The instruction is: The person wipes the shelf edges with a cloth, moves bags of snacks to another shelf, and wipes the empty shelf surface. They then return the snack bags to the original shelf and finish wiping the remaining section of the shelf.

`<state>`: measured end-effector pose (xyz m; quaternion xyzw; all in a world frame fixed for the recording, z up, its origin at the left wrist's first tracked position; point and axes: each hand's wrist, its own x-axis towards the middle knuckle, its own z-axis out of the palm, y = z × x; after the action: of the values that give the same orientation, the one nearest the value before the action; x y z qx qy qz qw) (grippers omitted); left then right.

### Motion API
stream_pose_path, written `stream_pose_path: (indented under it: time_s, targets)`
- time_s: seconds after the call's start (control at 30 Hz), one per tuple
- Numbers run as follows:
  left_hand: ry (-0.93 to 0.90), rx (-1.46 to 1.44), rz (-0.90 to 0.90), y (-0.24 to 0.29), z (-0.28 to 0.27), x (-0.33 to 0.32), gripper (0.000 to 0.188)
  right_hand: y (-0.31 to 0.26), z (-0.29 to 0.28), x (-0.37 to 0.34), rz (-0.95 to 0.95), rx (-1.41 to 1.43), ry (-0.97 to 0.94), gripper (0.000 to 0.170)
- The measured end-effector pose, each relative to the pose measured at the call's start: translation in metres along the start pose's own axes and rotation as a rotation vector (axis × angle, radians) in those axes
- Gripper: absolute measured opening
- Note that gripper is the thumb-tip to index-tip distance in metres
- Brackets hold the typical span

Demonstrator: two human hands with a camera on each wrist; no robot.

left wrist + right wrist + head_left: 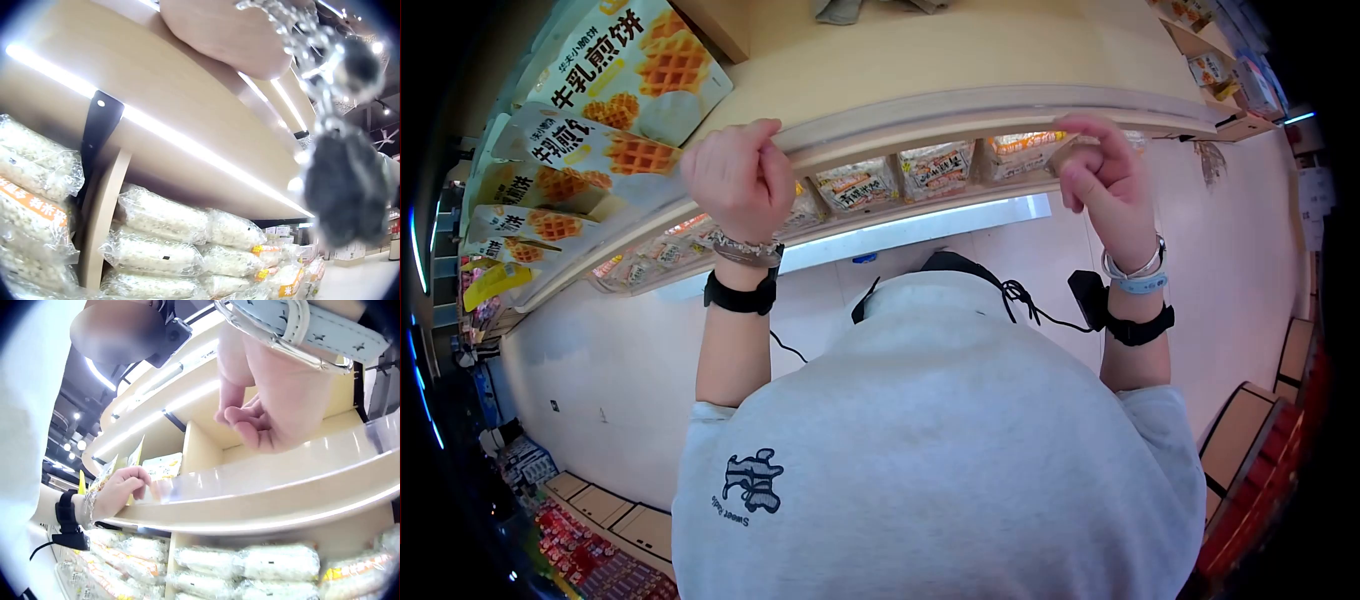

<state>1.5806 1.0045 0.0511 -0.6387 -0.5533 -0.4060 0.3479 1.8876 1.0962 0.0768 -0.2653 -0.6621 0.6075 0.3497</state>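
My left hand [740, 185] lies over the front edge of a wooden shelf [960, 85], its fingers loosely bent and nothing in its grasp. Beside it stand upright bags of waffle biscuits [675, 65]. In the left wrist view the heel of that hand [228, 34] overlaps the shelf front, with a blurred bracelet charm [350, 181] in the foreground. Farther right along the same edge is my right hand [1105, 185], raised, with loosely curled fingers and no object held. A clear plastic lip [262, 472] runs along the shelf front below this hand in the right wrist view.
Below the shelf, stacked clear-wrapped packs [162, 244] fill a lower tier behind a wooden divider [103, 231]. A dark cloth-like thing [880, 8] lies at the back of the upper shelf. Pale floor [600, 380] surrounds the person; red goods [585, 555] stand behind.
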Motion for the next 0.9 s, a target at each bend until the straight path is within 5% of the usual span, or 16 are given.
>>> stream_pose_path:
  time_s: [0.17,0.47,0.7,0.73,0.83,0.9]
  targets:
    - [0.005,0.024,0.009,0.0,0.001,-0.002,0.013,0.075,-0.025,-0.026,0.31,-0.079,-0.149,0.028]
    - [0.019,0.064,-0.002,0.003,0.003,0.0,0.012,0.213,-0.053,-0.046,0.416,-0.207,-0.098,0.032]
    - [-0.058,0.055,-0.179,0.015,-0.003,0.0,0.012,0.176,-0.071,-0.055,0.382,-0.246,-0.042,0.033]
    - [-0.116,0.016,-0.325,0.018,-0.007,-0.004,0.013,0.163,-0.074,-0.056,0.348,-0.251,-0.042,0.032]
    - [0.028,0.258,-0.213,0.054,-0.005,0.017,0.017,0.121,-0.083,-0.051,0.234,-0.287,-0.091,0.029]
    - [-0.042,0.006,-0.329,0.079,-0.008,0.016,0.022,0.089,-0.087,-0.043,0.17,-0.33,-0.179,0.028]
